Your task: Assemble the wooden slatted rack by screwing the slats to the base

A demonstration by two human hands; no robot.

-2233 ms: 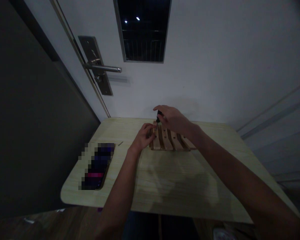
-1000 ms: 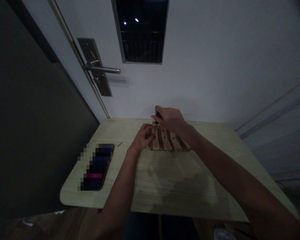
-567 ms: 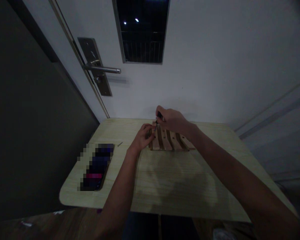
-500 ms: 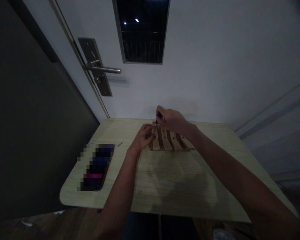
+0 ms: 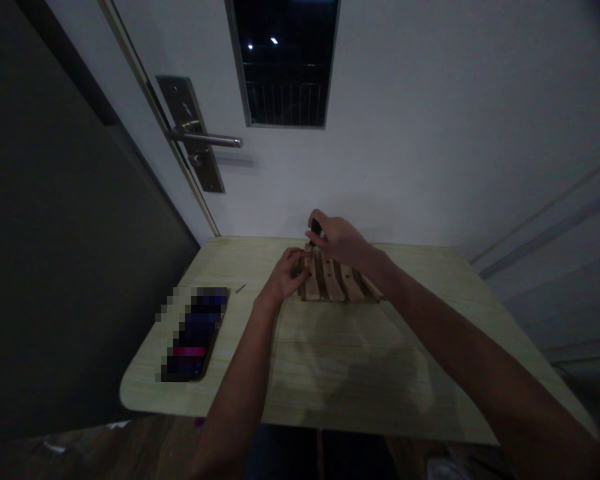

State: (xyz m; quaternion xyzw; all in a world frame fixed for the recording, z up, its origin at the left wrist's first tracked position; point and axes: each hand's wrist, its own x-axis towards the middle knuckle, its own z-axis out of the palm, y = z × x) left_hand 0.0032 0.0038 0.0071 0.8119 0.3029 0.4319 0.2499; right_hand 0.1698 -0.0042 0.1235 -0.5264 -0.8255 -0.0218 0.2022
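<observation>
A small slatted wooden rack point(image 5: 336, 281) lies on the far part of a light wooden table point(image 5: 350, 360). My right hand point(image 5: 337, 241) is closed round a black-handled screwdriver point(image 5: 315, 230), held upright with its tip on the rack's far left corner. My left hand point(image 5: 285, 275) is curled against the rack's left edge, fingers pinched near the screwdriver tip. What those fingers pinch is too small to see.
A dark phone-like slab point(image 5: 194, 333) lies at the table's left. A small screw point(image 5: 241, 288) rests beside it. Behind the table stands a white door with a metal lever handle point(image 5: 205, 139) and a dark window pane point(image 5: 285, 63).
My right hand has turned slightly on the screwdriver, shifting a little left and right above the same corner. Left hand and rack have stayed where they were.
</observation>
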